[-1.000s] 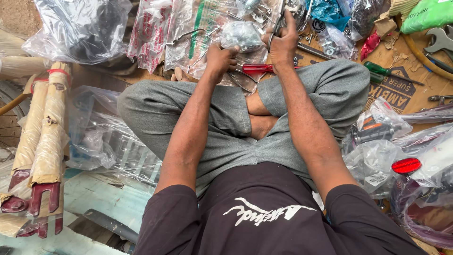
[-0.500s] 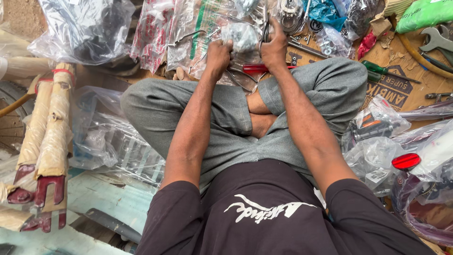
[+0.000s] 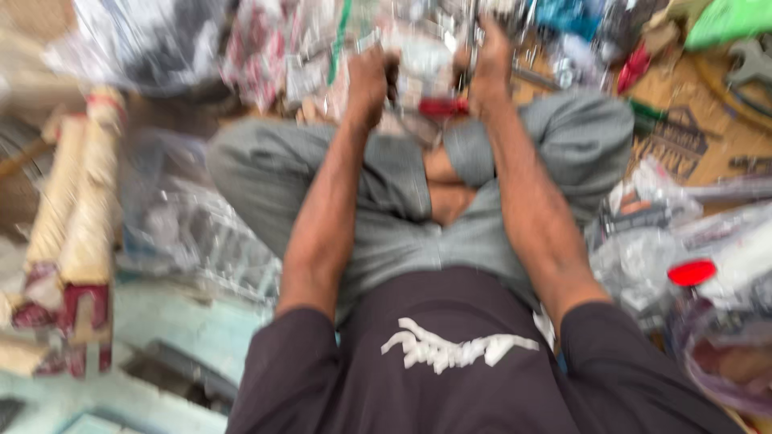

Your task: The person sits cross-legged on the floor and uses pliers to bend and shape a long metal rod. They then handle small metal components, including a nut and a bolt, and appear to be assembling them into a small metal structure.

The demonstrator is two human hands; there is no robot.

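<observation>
Between your knees, at the top of the view, your left hand [image 3: 371, 79] and right hand [image 3: 488, 63] close on the two ends of a small clear plastic bag [image 3: 424, 58] with pale contents. It sits above your crossed legs, raised off the cluttered ground, just over a red-handled screwdriver [image 3: 438, 106].

Both sets of fingers look curled shut around the bag's ends, though motion blur hides the exact pinch, so take that as likely, not certain.

To handle it well, keep both grips close to the bulge so the film stays taut and the contents do not slide to one side; pull evenly, and keep it clear of the loose tool beneath.

Its long axis seems to run left to right between your hands, roughly level, neither end clearly leading.
</observation>
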